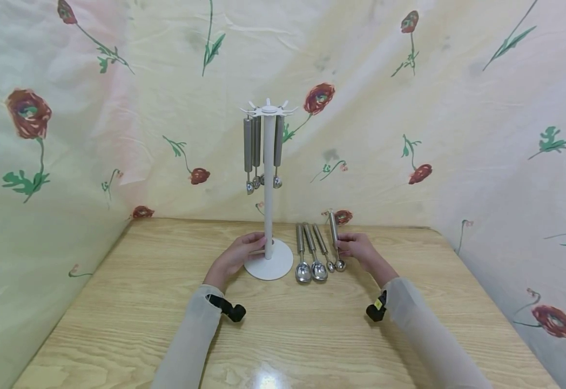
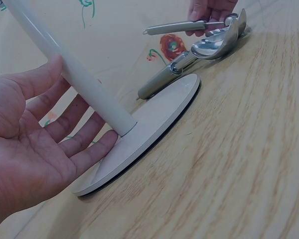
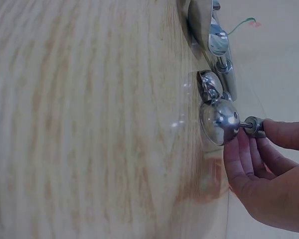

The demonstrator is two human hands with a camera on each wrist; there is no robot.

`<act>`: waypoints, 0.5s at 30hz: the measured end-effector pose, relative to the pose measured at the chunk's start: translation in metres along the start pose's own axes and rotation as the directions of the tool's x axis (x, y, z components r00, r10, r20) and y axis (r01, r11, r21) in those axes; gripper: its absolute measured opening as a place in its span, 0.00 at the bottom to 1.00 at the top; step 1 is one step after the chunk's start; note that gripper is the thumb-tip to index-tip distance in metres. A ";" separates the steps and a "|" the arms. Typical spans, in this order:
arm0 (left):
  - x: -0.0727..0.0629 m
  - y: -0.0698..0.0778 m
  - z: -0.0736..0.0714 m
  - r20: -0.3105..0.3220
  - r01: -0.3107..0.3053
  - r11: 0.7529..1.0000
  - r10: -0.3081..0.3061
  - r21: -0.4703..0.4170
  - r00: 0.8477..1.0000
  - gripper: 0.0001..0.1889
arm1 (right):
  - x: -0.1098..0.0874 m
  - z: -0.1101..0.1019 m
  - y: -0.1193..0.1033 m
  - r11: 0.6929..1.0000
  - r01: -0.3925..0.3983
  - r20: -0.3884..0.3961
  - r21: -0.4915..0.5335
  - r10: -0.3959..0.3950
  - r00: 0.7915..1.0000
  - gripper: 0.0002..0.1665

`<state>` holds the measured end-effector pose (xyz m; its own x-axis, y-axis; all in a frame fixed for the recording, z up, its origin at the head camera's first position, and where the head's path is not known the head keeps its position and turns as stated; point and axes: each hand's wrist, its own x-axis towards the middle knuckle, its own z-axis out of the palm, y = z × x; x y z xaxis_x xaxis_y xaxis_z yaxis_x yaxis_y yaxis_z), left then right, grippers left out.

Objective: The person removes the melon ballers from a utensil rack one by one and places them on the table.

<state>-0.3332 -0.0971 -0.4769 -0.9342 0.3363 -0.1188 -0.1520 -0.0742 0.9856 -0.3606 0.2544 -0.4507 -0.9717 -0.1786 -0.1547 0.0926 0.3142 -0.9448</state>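
Note:
My left hand (image 1: 241,253) holds a white stand (image 1: 268,210) low on its pole, just above the round base. In the left wrist view, the thumb lies along one side of the pole and the fingers reach behind it. To the right, my right hand (image 1: 359,248) pinches a steel melon baller (image 1: 334,227) near the lower end of its handle. Its half-ball bowl (image 3: 219,122) points down toward the table in the head view. Beside it lie two larger steel scoops (image 1: 303,272) and a smaller one (image 1: 330,266), handles pointing to the wall.
Several small steel scoops (image 1: 248,146) hang from the pronged top (image 1: 269,111) of the stand. A wood-grain table (image 1: 283,335) carries everything. Flower-patterned cloth (image 1: 370,135) rises behind the table and along both sides.

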 end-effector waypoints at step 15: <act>-0.005 0.002 0.000 0.009 -0.002 1.000 0.002 0.002 1.000 0.21 | 0.002 0.008 0.001 0.998 -0.045 -0.017 -0.034 0.045 0.999 0.24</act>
<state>-0.3288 -0.0984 -0.4742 -0.9317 0.3442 -0.1160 -0.1498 -0.0732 0.9860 -0.3610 0.2468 -0.4548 -0.9701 -0.1484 -0.1920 0.1292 0.3539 -0.9263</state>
